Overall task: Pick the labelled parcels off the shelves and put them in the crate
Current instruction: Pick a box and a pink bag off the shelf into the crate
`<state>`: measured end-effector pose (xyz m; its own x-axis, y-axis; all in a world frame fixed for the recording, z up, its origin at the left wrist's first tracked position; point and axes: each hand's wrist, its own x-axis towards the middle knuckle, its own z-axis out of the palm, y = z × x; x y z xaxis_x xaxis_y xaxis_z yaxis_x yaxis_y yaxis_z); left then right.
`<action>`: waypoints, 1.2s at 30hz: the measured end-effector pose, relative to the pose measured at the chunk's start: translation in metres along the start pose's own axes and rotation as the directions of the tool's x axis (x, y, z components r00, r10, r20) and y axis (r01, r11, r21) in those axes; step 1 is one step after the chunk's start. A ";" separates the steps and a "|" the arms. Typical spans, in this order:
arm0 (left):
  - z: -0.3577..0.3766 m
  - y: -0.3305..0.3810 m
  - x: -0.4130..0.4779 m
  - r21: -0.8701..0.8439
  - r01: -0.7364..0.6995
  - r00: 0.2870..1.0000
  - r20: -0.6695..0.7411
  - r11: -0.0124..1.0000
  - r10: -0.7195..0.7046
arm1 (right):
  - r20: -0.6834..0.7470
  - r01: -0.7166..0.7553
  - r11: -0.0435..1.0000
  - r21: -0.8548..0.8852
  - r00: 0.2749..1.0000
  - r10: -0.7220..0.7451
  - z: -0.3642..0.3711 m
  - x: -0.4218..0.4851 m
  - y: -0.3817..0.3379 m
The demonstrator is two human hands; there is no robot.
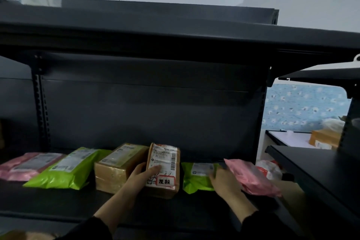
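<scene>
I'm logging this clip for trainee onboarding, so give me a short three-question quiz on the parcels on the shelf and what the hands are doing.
1. Multiple choice: which parcel does the left hand grip?
A) a pink bag
B) the upright brown box
C) a green bag
2. True or false: both green bags lie to the left of the upright brown box.
3. Count: how many pink bags are on this shelf?

Key
1. B.
2. False: one green bag lies left of it, the other lies right of it.
3. Two: one pink bag at the far left, another by the right hand.
</scene>
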<state>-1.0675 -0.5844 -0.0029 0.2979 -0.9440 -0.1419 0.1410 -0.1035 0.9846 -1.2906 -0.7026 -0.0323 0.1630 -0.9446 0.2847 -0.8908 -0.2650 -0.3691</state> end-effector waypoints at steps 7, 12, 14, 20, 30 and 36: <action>-0.010 0.000 0.007 -0.055 0.018 0.999 0.042 0.998 -0.015 | 0.164 -0.144 0.988 0.049 0.977 0.134 0.022 -0.001 0.000; -0.014 -0.001 0.010 -0.059 0.008 1.000 0.019 0.998 -0.006 | 0.023 -0.046 0.941 0.335 0.999 0.040 0.026 -0.024 0.001; -0.015 -0.002 0.009 -0.064 0.002 1.000 0.018 0.998 -0.001 | -0.110 0.063 0.930 0.362 0.994 -0.024 0.022 -0.032 0.001; -0.016 -0.003 0.009 -0.082 -0.026 1.000 0.012 0.996 0.027 | -0.464 0.326 0.914 0.240 0.866 -0.187 0.008 -0.041 0.006; -0.013 0.006 0.011 -0.125 -0.061 0.995 0.071 0.990 0.070 | -0.608 0.435 0.874 0.218 0.761 -0.227 -0.013 -0.051 0.009; -0.009 0.007 0.012 -0.142 -0.056 0.993 0.097 0.988 0.070 | -0.529 0.424 0.881 0.209 0.807 -0.263 -0.005 -0.050 0.019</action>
<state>-1.0540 -0.5933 0.0017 0.2146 -0.9747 -0.0618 0.2570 -0.0047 0.9664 -1.3174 -0.6595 -0.0494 0.1409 -0.5900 0.7950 -0.6273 -0.6745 -0.3894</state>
